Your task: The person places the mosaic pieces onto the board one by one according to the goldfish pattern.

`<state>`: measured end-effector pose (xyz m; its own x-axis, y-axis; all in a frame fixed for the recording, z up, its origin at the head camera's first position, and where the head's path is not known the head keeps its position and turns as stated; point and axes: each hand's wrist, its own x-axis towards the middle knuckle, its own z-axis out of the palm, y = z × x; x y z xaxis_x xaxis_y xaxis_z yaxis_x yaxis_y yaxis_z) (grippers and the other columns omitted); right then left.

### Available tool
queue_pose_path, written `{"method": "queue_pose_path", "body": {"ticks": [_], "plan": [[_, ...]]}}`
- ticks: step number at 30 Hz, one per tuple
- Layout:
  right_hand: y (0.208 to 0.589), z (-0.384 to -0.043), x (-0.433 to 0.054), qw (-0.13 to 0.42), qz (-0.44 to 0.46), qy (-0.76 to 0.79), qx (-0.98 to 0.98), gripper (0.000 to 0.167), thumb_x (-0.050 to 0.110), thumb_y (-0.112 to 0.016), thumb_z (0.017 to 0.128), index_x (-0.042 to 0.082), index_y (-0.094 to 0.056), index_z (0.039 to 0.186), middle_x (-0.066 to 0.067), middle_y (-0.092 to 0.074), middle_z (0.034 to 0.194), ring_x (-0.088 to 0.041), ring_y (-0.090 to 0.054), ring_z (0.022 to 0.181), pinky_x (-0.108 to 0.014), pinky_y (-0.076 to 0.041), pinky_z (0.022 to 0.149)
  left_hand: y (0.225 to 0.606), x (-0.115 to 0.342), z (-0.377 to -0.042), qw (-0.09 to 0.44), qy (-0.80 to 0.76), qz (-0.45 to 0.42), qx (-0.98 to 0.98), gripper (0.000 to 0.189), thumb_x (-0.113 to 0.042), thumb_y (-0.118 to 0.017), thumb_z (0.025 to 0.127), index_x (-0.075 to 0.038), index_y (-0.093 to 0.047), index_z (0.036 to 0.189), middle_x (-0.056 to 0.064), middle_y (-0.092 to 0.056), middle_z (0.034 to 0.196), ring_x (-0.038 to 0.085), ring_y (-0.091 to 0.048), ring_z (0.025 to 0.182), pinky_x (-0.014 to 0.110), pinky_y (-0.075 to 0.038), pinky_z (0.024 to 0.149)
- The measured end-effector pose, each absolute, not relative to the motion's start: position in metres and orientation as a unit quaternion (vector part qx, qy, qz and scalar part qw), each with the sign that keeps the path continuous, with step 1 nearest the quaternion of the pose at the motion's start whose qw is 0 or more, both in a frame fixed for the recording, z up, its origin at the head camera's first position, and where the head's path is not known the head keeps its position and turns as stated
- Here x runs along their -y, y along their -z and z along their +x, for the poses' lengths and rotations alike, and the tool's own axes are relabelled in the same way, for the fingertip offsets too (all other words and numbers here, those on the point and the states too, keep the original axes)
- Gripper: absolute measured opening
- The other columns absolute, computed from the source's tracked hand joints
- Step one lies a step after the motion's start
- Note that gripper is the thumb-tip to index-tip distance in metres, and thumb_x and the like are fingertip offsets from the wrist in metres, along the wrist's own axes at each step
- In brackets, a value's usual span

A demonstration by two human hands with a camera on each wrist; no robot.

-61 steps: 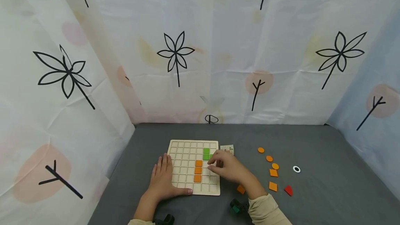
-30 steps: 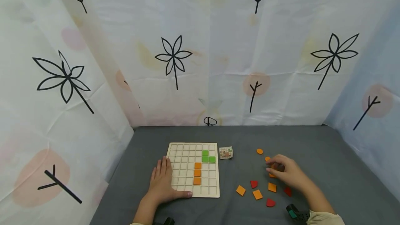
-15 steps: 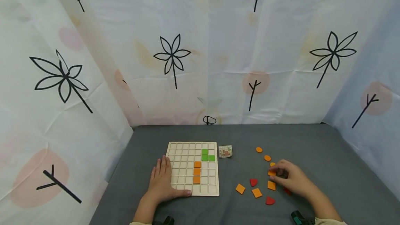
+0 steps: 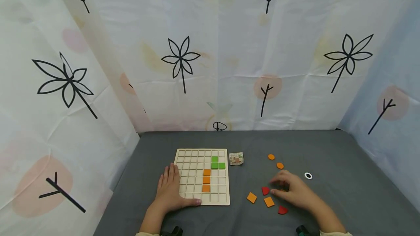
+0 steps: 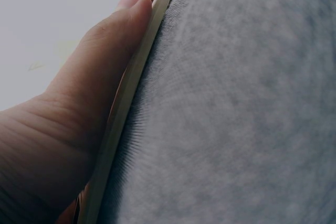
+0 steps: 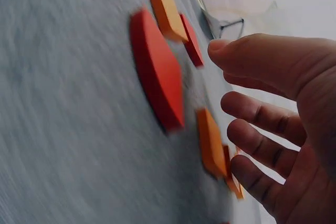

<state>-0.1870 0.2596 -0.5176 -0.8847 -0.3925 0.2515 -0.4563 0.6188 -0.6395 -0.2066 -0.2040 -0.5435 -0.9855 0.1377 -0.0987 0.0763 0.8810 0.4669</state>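
Observation:
My left hand [image 4: 171, 188] lies flat at the left edge of a pale wooden grid board [image 4: 190, 174], its thumb along the front edge. Seen from the left wrist, the thumb [image 5: 105, 51] rests against the board's rim [image 5: 126, 93]. On the grid sit three green squares [image 4: 214, 165] and a column of three orange squares [image 4: 206, 180]. My right hand [image 4: 293, 189] hovers over the loose pieces, thumb near a red piece [image 4: 265, 191] with a curved edge. In the right wrist view, thumb and fingers are apart with nothing between them, above a red piece [image 6: 157, 72] and orange squares [image 6: 211, 142].
A small printed grid card [image 4: 236, 158] lies right of the board. Loose orange squares [image 4: 252, 197] and another red piece [image 4: 283, 210] lie in front of the right hand. Orange discs [image 4: 271, 157] and a white disc with a black ring [image 4: 308, 176] lie farther back.
My right hand has left the board for the loose pieces at the right, then shifted slightly left and nearer, uncovering the white disc. The left hand stays on the board.

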Motion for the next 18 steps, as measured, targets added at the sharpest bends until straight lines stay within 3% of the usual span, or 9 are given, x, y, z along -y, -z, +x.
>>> {"method": "queue_pose_path", "body": {"ticks": [18], "plan": [[0.514, -0.192, -0.233, -0.054, 0.238, -0.355, 0.902, 0.024, 0.028, -0.085, 0.093, 0.015, -0.082, 0.112, 0.009, -0.063, 0.095, -0.002, -0.054, 0.082, -0.024, -0.05, 0.069, 0.542, 0.204, -0.205, 0.051, -0.252, 0.061, -0.964, 0.166, -0.088, -0.085, 0.055, 0.002, -0.006, 0.17, 0.025, 0.0, 0.178, 0.048, -0.002, 0.165, 0.068, -0.005, 0.13]]}}
